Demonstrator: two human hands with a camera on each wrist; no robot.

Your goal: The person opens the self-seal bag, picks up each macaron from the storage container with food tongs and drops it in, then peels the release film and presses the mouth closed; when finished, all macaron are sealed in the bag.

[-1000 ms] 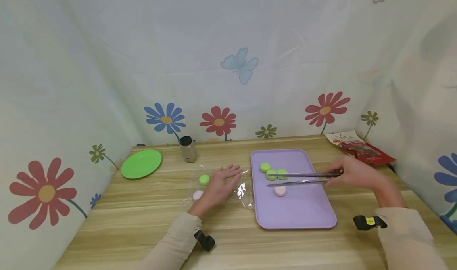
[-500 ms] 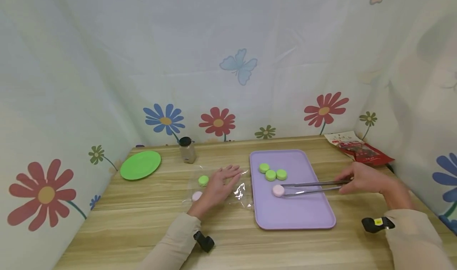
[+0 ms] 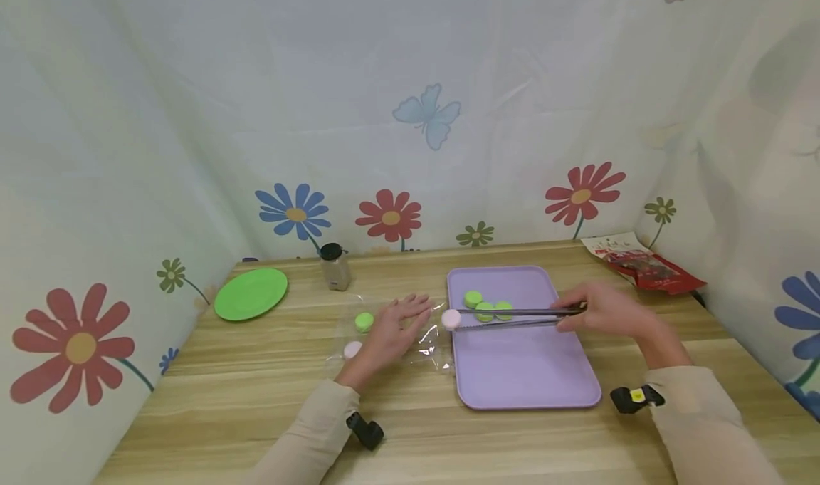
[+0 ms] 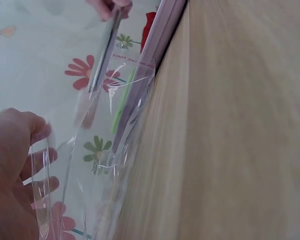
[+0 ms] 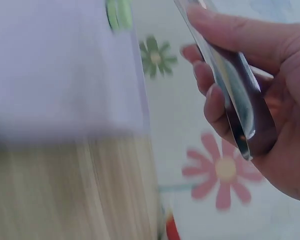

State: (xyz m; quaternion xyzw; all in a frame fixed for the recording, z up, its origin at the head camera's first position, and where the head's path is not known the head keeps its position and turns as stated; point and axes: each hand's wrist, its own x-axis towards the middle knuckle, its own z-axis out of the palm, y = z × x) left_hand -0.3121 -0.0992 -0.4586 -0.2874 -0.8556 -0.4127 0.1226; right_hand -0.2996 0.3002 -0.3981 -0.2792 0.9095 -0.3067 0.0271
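My right hand [image 3: 605, 314] grips metal tongs [image 3: 519, 313], which reach left over the lilac tray [image 3: 525, 378]. Between their tips is a pink macaron [image 3: 451, 319], raised over the tray's left rim beside a clear plastic bag [image 3: 432, 342]. My left hand [image 3: 391, 332] lies at the bag with fingers extended and spread; in the left wrist view the fingers [image 4: 47, 185] show through the clear film. A green macaron [image 3: 364, 322] and another pink macaron [image 3: 352, 350] lie at the bag's left part. Several green macarons [image 3: 472, 299] sit on the tray, partly behind the tongs.
A green plate [image 3: 251, 295] lies at the far left of the wooden table [image 3: 243, 385]. Right of it stands a small jar [image 3: 336, 268] with a black lid. A red and white packet [image 3: 643, 264] lies at the back right, by the flowered curtain [image 3: 512, 150].
The tongs came down to the pink macaron on the tray, took hold of it and carried it up and left to the bag. My left hand has stayed in place.
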